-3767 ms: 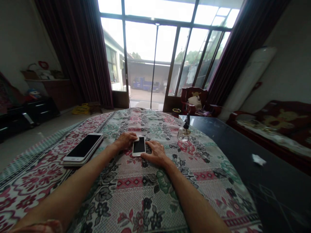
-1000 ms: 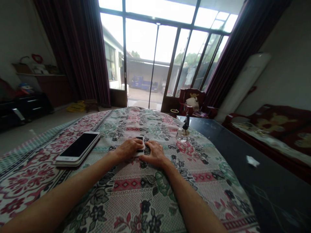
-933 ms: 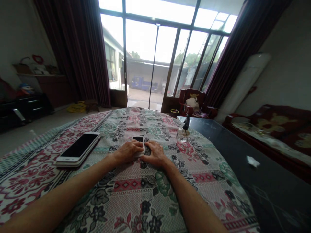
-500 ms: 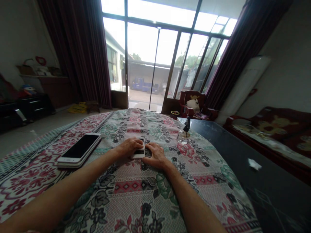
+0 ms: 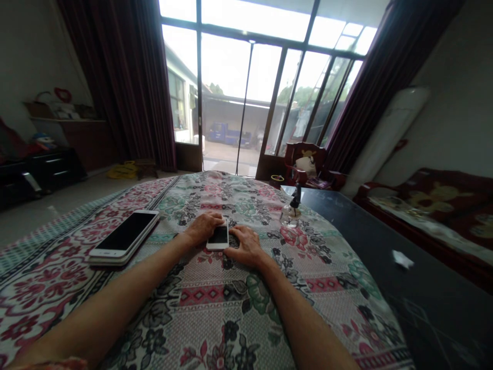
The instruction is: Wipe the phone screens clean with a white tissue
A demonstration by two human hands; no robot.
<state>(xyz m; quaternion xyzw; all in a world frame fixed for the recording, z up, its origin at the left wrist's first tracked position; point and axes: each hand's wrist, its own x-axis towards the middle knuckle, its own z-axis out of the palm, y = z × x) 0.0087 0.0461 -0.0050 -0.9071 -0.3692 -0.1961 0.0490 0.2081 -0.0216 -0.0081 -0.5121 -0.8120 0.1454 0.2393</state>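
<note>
A small white smartphone (image 5: 218, 236) with a dark screen lies face up on the flowered tablecloth, between my hands. My left hand (image 5: 202, 227) is over its upper left part, fingers bent together at the top end. A bit of something white, like tissue or cloth, shows under those fingertips; most of it is hidden. My right hand (image 5: 245, 244) grips the phone's right edge, thumb near the lower corner and fingers further up. To the left, a larger white smartphone (image 5: 125, 234) rests on top of other flat devices, its screen dark.
A clear glass bottle with a black spray top (image 5: 291, 210) stands to the right on the tablecloth (image 5: 200, 329). Beyond the table's right side is a dark tabletop (image 5: 365, 241) with a crumpled white piece (image 5: 402, 259). A red wooden chair (image 5: 308, 167) stands near the glass doors.
My left hand has slid up and slightly left over the phone, uncovering more of its screen. My right hand stays at the phone's right edge.
</note>
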